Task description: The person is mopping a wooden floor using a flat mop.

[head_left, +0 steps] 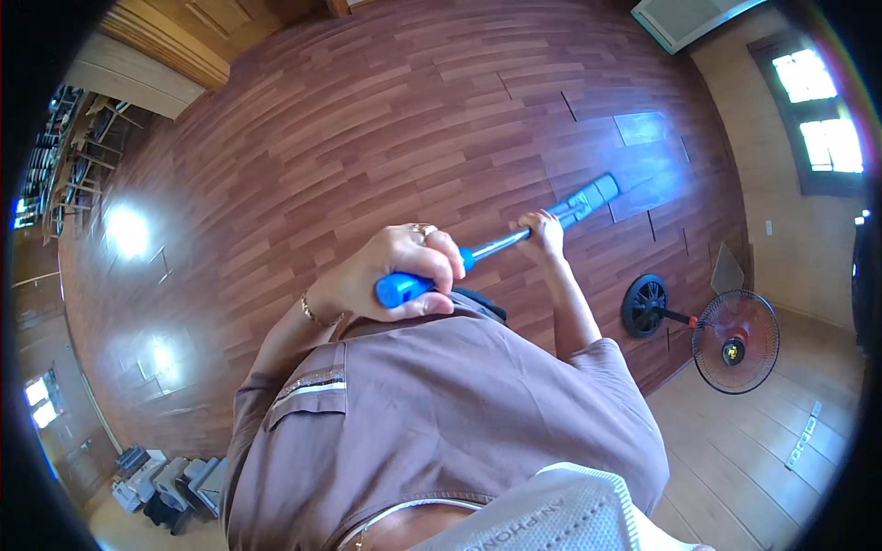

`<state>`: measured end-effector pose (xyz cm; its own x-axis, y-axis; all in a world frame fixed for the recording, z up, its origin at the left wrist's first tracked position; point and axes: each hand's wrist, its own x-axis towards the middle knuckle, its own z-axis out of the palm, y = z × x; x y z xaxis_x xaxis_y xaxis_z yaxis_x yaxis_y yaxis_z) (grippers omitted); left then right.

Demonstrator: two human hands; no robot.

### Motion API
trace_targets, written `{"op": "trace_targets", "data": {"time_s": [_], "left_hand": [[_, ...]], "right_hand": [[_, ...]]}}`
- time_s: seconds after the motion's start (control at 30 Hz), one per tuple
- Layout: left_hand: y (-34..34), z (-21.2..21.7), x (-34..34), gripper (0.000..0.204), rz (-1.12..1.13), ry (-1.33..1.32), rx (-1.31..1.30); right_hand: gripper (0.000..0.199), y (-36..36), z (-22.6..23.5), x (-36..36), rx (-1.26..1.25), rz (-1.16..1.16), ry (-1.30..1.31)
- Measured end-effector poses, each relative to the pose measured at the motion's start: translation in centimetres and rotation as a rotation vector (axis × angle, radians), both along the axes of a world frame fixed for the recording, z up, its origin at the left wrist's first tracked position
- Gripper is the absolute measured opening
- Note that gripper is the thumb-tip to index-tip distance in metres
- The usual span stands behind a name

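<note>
- A standing fan [735, 344] is over on the person's right, its round dark base [646, 306] near the edge of the reddish wood floor [367, 165], well apart from the tool.
- Beyond it, a window [818, 110] glows in the right-hand wall; at the top right is a pale, boxy piece of furniture [689, 23].
- Chairs [92, 165] crowd the far left, and greyish items [165, 482], hard to make out, are bunched at the lower left.
- A pale, narrow strip [804, 436] lies on the lighter floor [717, 459] to the lower right.
- The blue-handled pole tool [501, 242] slants across the person's front, up toward the right; its flat grey-blue head [597, 191] is over the floor, though I can't tell if it touches.
- The left hand [413, 266], ringed and braceleted, curls around the blue grip near its end, elbow bent.
- The right hand [544, 234] wraps the metal shaft just short of the head, that forearm reaching forward.
- Lettering runs along the white face mask [551, 519]; a yellow mark on the fan's hub is too small to read.
</note>
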<state>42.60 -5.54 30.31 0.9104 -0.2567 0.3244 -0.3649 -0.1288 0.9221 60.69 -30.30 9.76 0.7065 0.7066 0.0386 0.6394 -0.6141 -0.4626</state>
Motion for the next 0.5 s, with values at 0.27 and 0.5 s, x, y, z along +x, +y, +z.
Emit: {"op": "trace_targets", "data": {"time_s": [0.27,0.5], "left_hand": [[-1.4,0.2,-2.4,0.012,-0.045,0.156,-0.072],[-5.2,3.2,-2.9,0.014,-0.028,-0.089,-0.061]], "right_hand": [[0.015,-4.9,-3.1,-4.2,0.002,0.081,-0.022],[0.018,-10.0,-5.4,-4.2,0.201,0.164,-0.016]]}}
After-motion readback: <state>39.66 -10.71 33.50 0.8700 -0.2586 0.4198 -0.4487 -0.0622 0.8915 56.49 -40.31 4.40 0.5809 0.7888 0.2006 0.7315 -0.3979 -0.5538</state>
